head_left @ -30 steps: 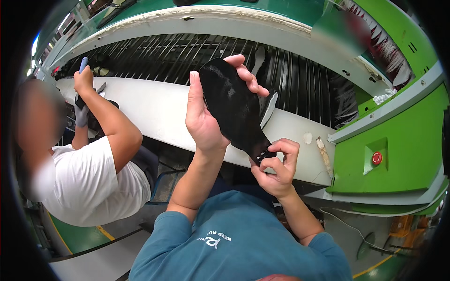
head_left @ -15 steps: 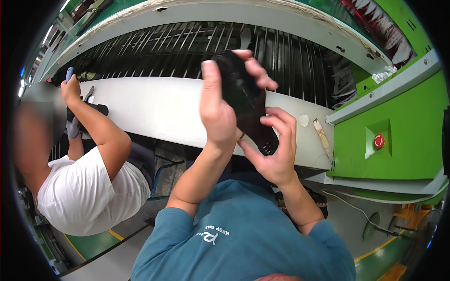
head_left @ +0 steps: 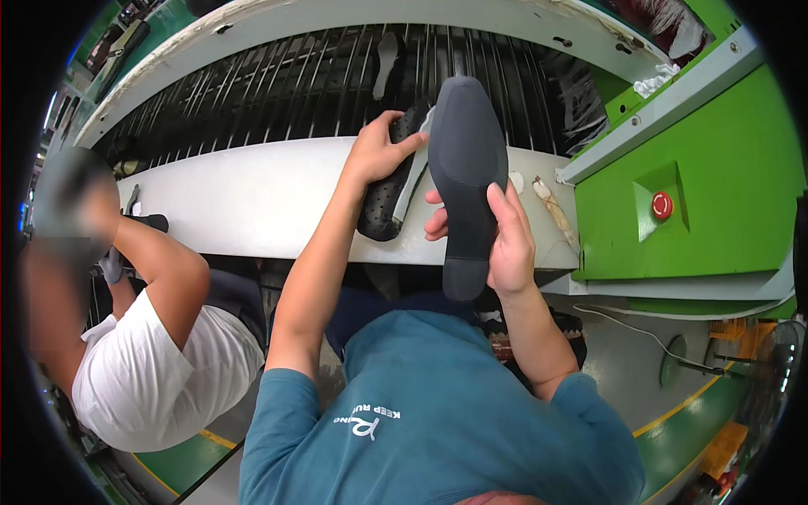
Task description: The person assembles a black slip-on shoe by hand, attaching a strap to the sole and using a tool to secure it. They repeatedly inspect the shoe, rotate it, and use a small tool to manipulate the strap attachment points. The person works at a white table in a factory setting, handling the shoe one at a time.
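Observation:
My right hand [head_left: 508,240] holds up a dark grey shoe sole [head_left: 468,143], thumb on its face and fingers behind it. The sole stands nearly upright, its broad toe end away from me and its heel block toward me. My left hand [head_left: 379,151] grips a black perforated shoe [head_left: 383,206] on the white worktop [head_left: 261,194], thumb and fingers over its far part. A pale grey strip runs along the shoe's right side. The sole hangs just right of the shoe; whether they touch, I cannot tell.
Beyond the worktop runs a rack of metal rods [head_left: 278,84] with another sole [head_left: 386,63] on it. At right, a green machine [head_left: 623,236] carries a red button [head_left: 662,204]. A wrapped tool [head_left: 551,210] lies near the worktop's right end. A co-worker [head_left: 168,362] sits at left.
The black shoe has come down from the raised left hand onto the worktop. My right hand, earlier beside the shoe's lower end, now holds the grey sole. The co-worker's raised hand has dropped lower.

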`<state>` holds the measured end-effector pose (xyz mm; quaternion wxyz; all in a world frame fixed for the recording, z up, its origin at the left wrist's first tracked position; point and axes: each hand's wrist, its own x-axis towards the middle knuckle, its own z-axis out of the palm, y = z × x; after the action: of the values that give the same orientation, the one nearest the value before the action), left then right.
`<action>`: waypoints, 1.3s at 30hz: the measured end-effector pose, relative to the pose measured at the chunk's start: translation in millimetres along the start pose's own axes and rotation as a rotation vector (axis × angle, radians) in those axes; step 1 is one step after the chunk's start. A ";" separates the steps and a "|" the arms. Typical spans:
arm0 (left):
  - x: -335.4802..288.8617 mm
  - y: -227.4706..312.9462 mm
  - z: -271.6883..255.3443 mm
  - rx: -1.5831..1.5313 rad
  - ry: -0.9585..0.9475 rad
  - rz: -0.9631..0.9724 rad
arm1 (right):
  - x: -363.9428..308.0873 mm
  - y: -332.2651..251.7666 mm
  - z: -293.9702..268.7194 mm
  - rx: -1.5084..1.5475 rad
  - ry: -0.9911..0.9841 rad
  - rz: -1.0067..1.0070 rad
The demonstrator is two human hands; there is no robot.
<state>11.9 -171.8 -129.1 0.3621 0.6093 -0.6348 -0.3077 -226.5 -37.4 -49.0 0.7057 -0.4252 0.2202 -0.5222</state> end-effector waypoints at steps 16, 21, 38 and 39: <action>-125.5 97.7 -50.3 -0.619 0.327 0.415 | -17.0 5.9 12.2 0.018 0.014 0.001; -133.6 112.8 -57.3 -0.700 0.262 0.459 | -27.0 27.6 15.0 -0.073 0.028 -0.118; -137.6 117.2 -52.2 -0.701 0.248 0.499 | 0.9 14.2 2.9 -0.345 0.132 -0.214; -136.6 118.5 -51.6 -0.690 0.252 0.513 | 15.5 18.3 -5.8 -0.311 0.179 -0.196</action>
<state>-10.8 -25.0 -13.9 0.6832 0.3082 -0.5766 -0.3252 -215.4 -52.1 -65.3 0.5549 -0.5002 0.3176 -0.5839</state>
